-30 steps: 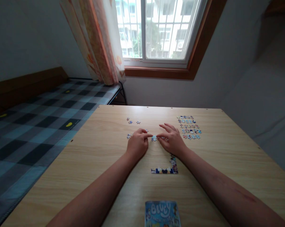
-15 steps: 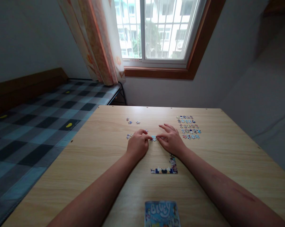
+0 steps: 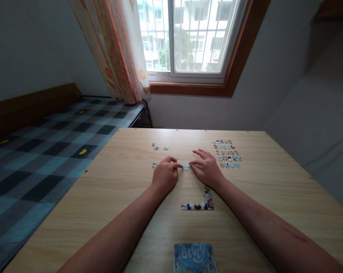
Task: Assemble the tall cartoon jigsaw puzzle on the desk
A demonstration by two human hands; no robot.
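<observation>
My left hand [image 3: 166,172] rests on the table with its fingers curled together, the fingertips at the left edge of light-blue jigsaw puzzle pieces [image 3: 185,167]. From the other side, my right hand [image 3: 206,167] touches these pieces with its index finger and thumb, its other fingers stretched out and apart. More of the puzzle shows between and under the right hand's fingers, partly hidden. Below the right wrist, a joined corner of puzzle edge [image 3: 197,206] runs along the bottom and up the right side.
Loose pieces [image 3: 166,148] lie beyond and beside my left hand. Several rows of pieces [image 3: 228,153] are laid out at the right. A blue box marked "Bluey" [image 3: 194,258] sits near me on the wooden table [image 3: 109,204]. A checked bed [image 3: 52,148] stands at the left.
My right hand has shifted very slightly to the right, showing a little more of the light-blue pieces. My left hand stays nearly in place.
</observation>
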